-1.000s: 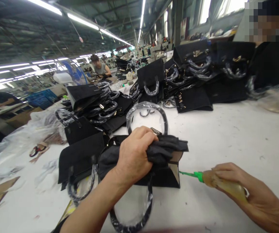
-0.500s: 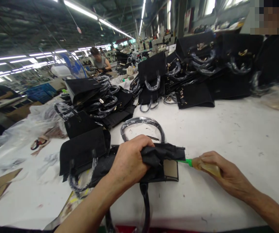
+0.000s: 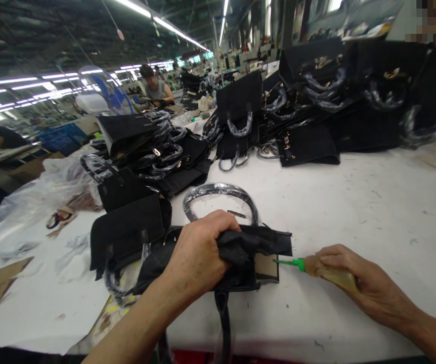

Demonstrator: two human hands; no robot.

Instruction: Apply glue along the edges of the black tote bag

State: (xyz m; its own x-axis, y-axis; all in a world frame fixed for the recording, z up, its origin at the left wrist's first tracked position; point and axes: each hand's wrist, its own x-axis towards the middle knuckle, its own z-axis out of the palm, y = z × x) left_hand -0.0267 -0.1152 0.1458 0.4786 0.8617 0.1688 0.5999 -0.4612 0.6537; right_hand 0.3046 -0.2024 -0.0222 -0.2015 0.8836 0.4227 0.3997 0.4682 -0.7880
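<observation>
On the white table in front of me lies a black handbag (image 3: pixel 241 280), one plastic-wrapped handle arching away and the other hanging toward me. My left hand (image 3: pixel 199 247) grips bunched black lining (image 3: pixel 236 247) at the bag's middle; its fingertips are hidden in the cloth. A beige inner panel (image 3: pixel 265 267) shows at the bag's right end. My right hand (image 3: pixel 349 265) is wrapped round a glue bottle (image 3: pixel 328 273) of yellowish, translucent plastic with a green nozzle. The nozzle's thin tip lies over the beige panel's right edge; whether it touches cannot be made out.
Left of the work lies another black handbag (image 3: pixel 125 232). Piles of black handbags (image 3: pixel 309 144) line the table's far side. Clear plastic bags (image 3: pixel 58 184) and brown cardboard (image 3: pixel 1 285) are at the left. Beyond stand a blue fan (image 3: pixel 117 93) and a seated person (image 3: pixel 157 91).
The glue bottle's nozzle has moved from beside the raised lining edge down to the beige panel's right end, with my right hand slightly lower and farther right. My left hand keeps its grip.
</observation>
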